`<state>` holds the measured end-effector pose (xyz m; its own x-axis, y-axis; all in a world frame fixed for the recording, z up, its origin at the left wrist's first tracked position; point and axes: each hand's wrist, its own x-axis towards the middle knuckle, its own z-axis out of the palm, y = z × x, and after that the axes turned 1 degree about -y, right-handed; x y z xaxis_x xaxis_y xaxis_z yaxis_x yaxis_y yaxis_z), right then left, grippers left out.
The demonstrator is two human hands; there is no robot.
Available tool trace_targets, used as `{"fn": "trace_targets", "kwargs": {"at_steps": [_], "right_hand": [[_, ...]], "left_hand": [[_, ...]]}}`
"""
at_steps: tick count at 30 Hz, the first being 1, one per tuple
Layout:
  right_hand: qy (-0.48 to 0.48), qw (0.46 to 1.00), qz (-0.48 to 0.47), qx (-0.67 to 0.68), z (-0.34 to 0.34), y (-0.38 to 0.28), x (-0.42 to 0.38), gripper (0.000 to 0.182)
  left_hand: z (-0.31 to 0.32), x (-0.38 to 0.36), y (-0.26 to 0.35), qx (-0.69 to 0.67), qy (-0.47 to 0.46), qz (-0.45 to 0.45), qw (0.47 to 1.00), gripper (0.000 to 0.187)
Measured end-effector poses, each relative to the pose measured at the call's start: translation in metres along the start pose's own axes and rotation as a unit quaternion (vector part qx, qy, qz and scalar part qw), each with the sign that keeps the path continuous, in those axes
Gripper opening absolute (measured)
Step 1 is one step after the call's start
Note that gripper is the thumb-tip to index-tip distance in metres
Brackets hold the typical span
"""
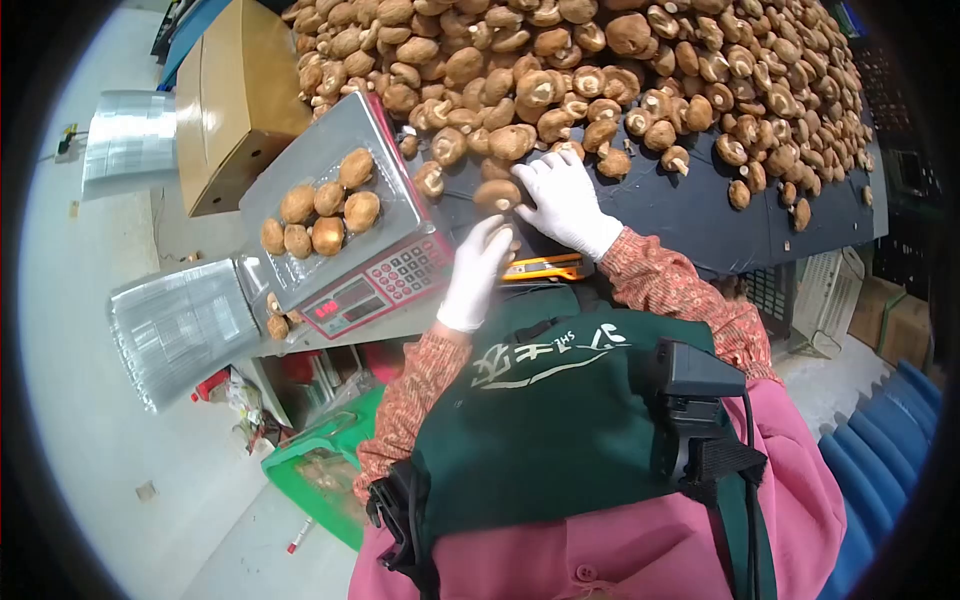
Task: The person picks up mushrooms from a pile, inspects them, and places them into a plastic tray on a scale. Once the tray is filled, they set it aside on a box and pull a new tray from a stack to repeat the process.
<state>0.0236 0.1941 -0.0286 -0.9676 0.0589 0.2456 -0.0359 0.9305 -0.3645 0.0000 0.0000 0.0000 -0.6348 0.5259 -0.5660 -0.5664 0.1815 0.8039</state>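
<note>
My left hand (479, 272), in a white glove, is at the near edge of the dark table with its fingers curled round a shiitake mushroom (514, 242), mostly hidden by them. Just beyond its fingertips lies a brown shiitake (497, 195). To the right, my gloved right hand (568, 203) reaches to the pile's near edge, fingers and thumb spread, the thumb close to that same shiitake. On the scale (410, 265), left of my hands, a clear tray (345, 205) carries several shiitakes. An orange utility knife (545, 267) lies below my right hand.
A large heap of shiitakes (630, 35) covers the back of the dark table (690, 215). Left of the scale stand a cardboard box (235, 100) and stacks of clear trays (185, 315). A green crate (320, 470) sits low at the left, and blue stacked plastic (890, 470) at the right.
</note>
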Motion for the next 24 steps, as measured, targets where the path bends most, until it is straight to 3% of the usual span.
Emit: {"fn": "trace_targets", "kwargs": {"at_steps": [5,15,19,20,21,22,24], "right_hand": [[0.006,0.997,0.034,0.074,0.008,-0.016,0.006,0.031],[-0.152,0.973,0.064,0.162,0.005,-0.033,0.024,0.053],[-0.132,0.969,0.061,0.201,0.019,-0.038,0.029,0.057],[-0.147,0.962,0.083,0.213,0.021,-0.038,0.03,0.056],[-0.164,0.955,0.106,0.223,0.019,-0.041,0.033,0.055],[-0.224,0.934,0.146,0.235,0.006,-0.045,0.04,0.054],[-0.191,0.933,0.146,0.268,0.016,-0.038,0.039,0.051]], "left_hand": [[-0.007,-0.001,0.005,0.008,0.012,-0.02,1.0,0.044],[-0.018,0.0,0.004,0.02,-0.026,0.022,0.999,0.029],[-0.018,-0.001,0.01,0.019,-0.022,0.017,0.999,0.027],[-0.024,0.003,-0.005,-0.02,-0.049,0.053,0.997,0.028],[-0.023,0.004,-0.002,-0.043,-0.037,0.034,0.998,0.03],[-0.024,0.003,0.0,-0.035,-0.037,0.044,0.998,0.031],[-0.025,0.005,0.002,-0.002,-0.034,0.049,0.998,0.033]]}}
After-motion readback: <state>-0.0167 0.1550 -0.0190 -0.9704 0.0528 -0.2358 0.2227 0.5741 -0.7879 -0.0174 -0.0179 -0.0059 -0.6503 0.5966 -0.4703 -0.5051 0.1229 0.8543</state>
